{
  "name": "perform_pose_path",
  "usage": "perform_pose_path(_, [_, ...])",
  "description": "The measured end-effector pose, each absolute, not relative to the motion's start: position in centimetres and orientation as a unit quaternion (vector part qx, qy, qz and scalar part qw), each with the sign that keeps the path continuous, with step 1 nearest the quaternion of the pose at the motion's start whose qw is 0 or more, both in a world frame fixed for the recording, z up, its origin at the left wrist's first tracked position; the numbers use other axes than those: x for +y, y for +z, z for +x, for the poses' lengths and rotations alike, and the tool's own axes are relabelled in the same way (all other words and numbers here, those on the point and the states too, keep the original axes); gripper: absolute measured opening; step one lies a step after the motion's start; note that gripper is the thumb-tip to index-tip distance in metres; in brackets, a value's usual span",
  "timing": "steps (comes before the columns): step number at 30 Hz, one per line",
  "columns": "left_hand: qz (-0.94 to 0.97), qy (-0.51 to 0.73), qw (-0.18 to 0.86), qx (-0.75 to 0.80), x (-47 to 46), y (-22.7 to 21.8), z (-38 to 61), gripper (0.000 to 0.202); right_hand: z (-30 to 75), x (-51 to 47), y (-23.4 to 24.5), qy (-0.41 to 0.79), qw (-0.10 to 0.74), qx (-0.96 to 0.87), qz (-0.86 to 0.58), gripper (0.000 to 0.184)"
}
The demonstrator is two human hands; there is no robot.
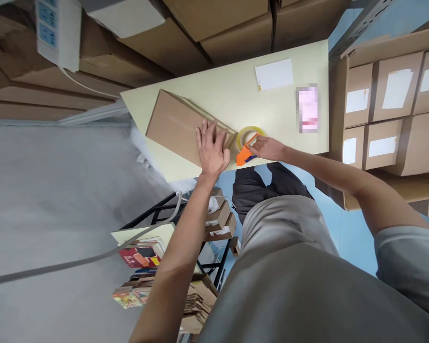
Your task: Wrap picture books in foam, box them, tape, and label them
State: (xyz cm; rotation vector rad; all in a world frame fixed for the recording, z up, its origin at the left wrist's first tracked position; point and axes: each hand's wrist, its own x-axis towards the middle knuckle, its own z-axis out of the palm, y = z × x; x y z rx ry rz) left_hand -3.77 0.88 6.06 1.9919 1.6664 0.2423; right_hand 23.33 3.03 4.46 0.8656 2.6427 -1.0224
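Observation:
A brown cardboard box [177, 126] lies at an angle on the pale yellow table [279, 114]. On its right end rests my left hand [213, 150], fingers spread over the cardboard. My right hand [268, 147] is closed round an orange tape dispenser [243, 156] that carries a roll of clear yellowish tape [241, 136]. The dispenser is beside the box's right end, close to the table's front edge; whether the tape touches the box I cannot tell.
A white paper [274, 75] and a blurred pink item [308, 108] lie on the table. At right, a large open carton [338, 105] holds several labelled boxes. Brown cartons [236, 40] line the back, near a power strip [59, 33]. A grey cable [93, 258] crosses lower left.

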Motion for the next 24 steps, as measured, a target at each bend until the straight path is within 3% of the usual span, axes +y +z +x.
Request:
perform_pose_path(5, [0.751, 0.096, 0.249, 0.605, 0.4, 5.5, -3.9, 0.068, 29.3, 5.8, 4.1, -0.276, 0.075, 0.887, 0.362, 0.053])
perform_pose_path(7, [0.748, 0.094, 0.253, 0.607, 0.4, 5.5, -3.9, 0.069, 31.0, 7.5, 4.0, -0.245, 0.044, 0.876, 0.412, 0.066])
perform_pose_path(9, [0.744, 0.092, 0.260, 0.608, 0.4, 5.6, -3.8, 0.070, 31.3, 8.9, 3.9, -0.216, 0.040, 0.874, 0.433, 0.067])
perform_pose_path(12, [0.745, 0.093, 0.268, 0.604, 0.5, 5.7, -3.7, 0.068, 29.7, 10.3, 3.7, -0.214, 0.057, 0.865, 0.450, 0.049])
perform_pose_path(16, [0.741, 0.095, 0.268, 0.608, 0.5, 5.7, -3.4, 0.065, 26.0, 11.0, 3.9, -0.244, 0.058, 0.845, 0.472, 0.048])
perform_pose_path(22, [0.729, 0.102, 0.266, 0.622, 0.7, 5.9, -2.6, 0.055, 20.1, 10.1, 5.0, -0.202, 0.132, 0.836, 0.493, 0.041])
perform_pose_path(24, [0.729, 0.104, 0.268, 0.621, 0.7, 6.1, -2.4, 0.053, 18.5, 10.5, 4.4, -0.201, 0.115, 0.830, 0.507, 0.034])
